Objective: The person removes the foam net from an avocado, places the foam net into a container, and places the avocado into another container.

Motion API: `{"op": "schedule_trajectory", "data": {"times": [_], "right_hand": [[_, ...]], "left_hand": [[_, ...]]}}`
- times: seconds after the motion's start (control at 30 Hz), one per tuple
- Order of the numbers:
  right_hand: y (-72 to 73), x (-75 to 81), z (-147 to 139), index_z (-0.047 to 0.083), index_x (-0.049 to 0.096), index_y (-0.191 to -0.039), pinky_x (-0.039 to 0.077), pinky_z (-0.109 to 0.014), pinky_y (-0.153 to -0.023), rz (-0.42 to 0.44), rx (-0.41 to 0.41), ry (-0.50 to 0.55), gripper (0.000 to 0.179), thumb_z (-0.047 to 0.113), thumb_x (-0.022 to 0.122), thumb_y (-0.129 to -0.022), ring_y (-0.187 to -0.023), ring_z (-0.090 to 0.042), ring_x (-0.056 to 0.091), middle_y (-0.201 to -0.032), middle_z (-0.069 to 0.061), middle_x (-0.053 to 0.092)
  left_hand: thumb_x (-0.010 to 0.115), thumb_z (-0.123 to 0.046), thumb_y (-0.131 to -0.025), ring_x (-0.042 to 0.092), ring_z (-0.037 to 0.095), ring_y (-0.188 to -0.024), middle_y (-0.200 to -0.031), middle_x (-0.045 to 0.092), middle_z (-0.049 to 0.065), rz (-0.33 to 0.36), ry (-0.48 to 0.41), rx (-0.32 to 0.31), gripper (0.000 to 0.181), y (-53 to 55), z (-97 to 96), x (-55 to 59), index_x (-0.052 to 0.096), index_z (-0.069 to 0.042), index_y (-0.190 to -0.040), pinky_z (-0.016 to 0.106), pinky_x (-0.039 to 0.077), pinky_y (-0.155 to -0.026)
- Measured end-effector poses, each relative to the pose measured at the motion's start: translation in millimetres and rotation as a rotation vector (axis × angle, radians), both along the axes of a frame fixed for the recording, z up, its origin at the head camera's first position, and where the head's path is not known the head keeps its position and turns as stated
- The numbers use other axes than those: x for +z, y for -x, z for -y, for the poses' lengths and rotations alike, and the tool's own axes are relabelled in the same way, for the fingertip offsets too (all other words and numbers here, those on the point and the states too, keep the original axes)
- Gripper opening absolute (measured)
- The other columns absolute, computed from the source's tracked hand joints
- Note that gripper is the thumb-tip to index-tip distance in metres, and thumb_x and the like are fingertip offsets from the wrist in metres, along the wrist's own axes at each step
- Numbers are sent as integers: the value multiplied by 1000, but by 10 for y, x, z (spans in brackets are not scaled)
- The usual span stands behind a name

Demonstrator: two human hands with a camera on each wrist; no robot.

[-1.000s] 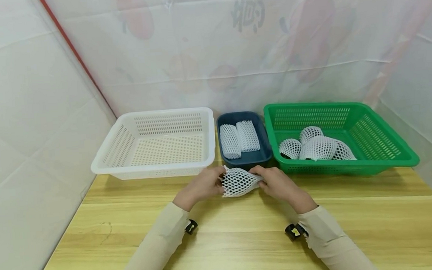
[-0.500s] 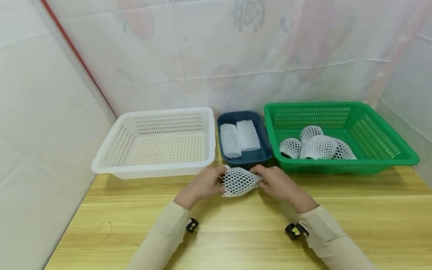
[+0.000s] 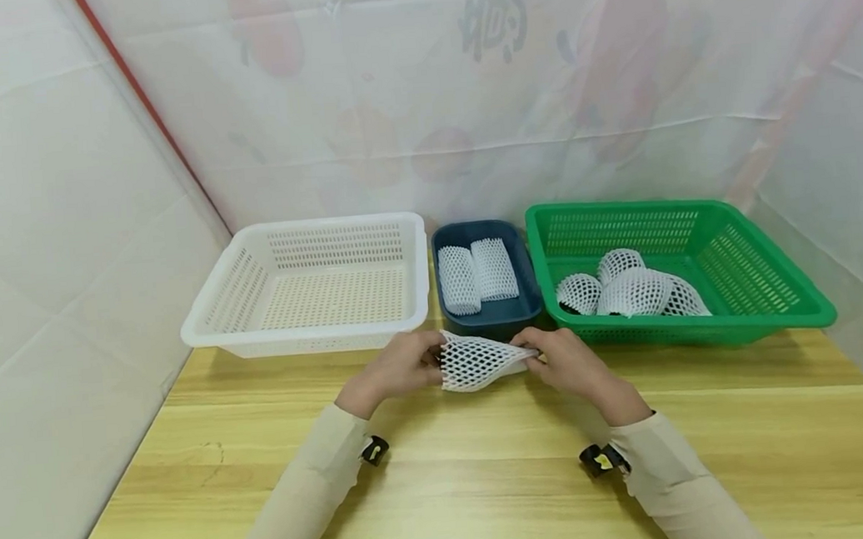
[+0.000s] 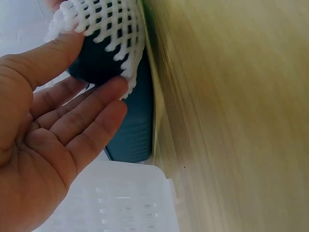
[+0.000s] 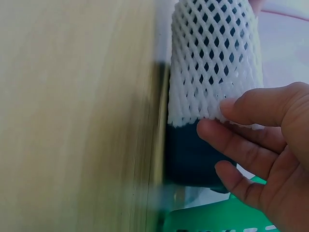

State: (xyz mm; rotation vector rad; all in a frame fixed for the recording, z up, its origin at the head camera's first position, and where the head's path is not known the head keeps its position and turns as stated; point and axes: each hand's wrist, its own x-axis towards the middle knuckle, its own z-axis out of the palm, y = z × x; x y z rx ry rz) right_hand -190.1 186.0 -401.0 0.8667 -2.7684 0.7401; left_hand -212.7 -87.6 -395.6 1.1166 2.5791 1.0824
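A white foam fruit net (image 3: 477, 361) stretches between my two hands, just in front of the navy basket. My left hand (image 3: 402, 367) holds its wider left mouth, with the thumb at one edge and a finger at the other in the left wrist view (image 4: 58, 111). My right hand (image 3: 569, 368) pinches the gathered right end between thumb and finger, also visible in the right wrist view (image 5: 260, 135). Dark colour shows through the mesh; I cannot tell whether something is inside or the basket shows behind.
The navy basket (image 3: 509, 310) holds two foam nets (image 3: 477, 275) lying side by side. On its left is a white basket (image 3: 309, 343). A green basket (image 3: 766, 321) on the right contains several net-covered round things (image 3: 632, 290). All stand on a wooden table (image 3: 447, 485) before a cloth backdrop.
My right hand has shifted slightly right, drawing the net's right end out longer. My left hand has moved slightly left, still at the net's mouth.
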Motion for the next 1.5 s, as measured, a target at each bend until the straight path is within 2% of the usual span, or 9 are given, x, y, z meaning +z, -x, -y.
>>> {"op": "schedule_trajectory", "data": {"times": [0.27,0.33,0.47,0.53,0.63,0.83,1.27,1.37,1.5], "right_hand": [[-1,-28,17,7,66,-97,47,-33,-62,30,14,-20,25,-6,67,-76,-67,-12,53,-87,-4,66],[-2,-34,25,7,66,-97,48,-34,-62,28,20,-23,25,-6,67,-76,-68,-12,54,-88,-4,66],[-15,-28,9,6,66,-97,48,-34,-61,9,22,-19,24,-6,67,-76,-67,-12,54,-87,-4,67],[-22,-20,-21,6,67,-96,47,-32,-59,5,14,-11,24,-6,68,-76,-64,-11,52,-87,-4,67],[-31,-18,-82,6,67,-95,44,-29,-56,2,2,-2,23,-6,69,-76,-60,-10,48,-85,-4,67],[-39,-33,-191,7,67,-94,44,-28,-55,-9,-8,-8,23,-6,70,-76,-58,-8,46,-83,-3,66],[-39,-50,-195,5,66,-95,49,-34,-60,14,-2,-18,22,-5,70,-76,-66,-12,56,-85,-6,67],[-36,-49,-182,3,65,-100,50,-36,-66,23,-2,-17,25,-3,70,-76,-75,-17,59,-91,-7,66],[-41,-23,-158,-1,61,-112,47,-44,-82,53,15,-11,36,-1,71,-77,-98,-28,58,-108,-13,62]], "left_hand": [[72,3,-72,64,25,-87,-101,60,10,35,16,-54,32,-10,-96,-41,55,-3,-99,25,51,-72],[72,4,-70,64,23,-85,-97,59,7,18,44,-44,34,-6,-123,-51,53,-4,-97,23,50,-69],[70,5,-68,62,18,-78,-85,57,2,-66,110,-19,31,-1,-136,-53,54,-5,-93,20,48,-64],[69,5,-68,63,18,-77,-84,58,3,-77,108,-15,30,-6,-122,-46,55,-5,-92,20,49,-64],[72,2,-71,65,20,-79,-94,62,9,-30,72,-18,30,-27,-86,-38,57,-2,-96,20,49,-65],[79,-8,-73,65,20,-82,-111,61,15,51,14,-11,59,-59,-18,-32,52,6,-124,20,50,-68],[80,-10,-73,64,17,-78,-111,60,17,99,39,-1,62,-44,18,-27,51,5,-125,21,50,-67],[81,-14,-72,64,20,-84,-117,58,16,85,79,23,66,-62,21,-6,49,3,-128,25,50,-73],[82,-19,-71,60,30,-98,-126,54,15,40,133,58,73,-99,27,46,47,2,-131,34,47,-84]]}}
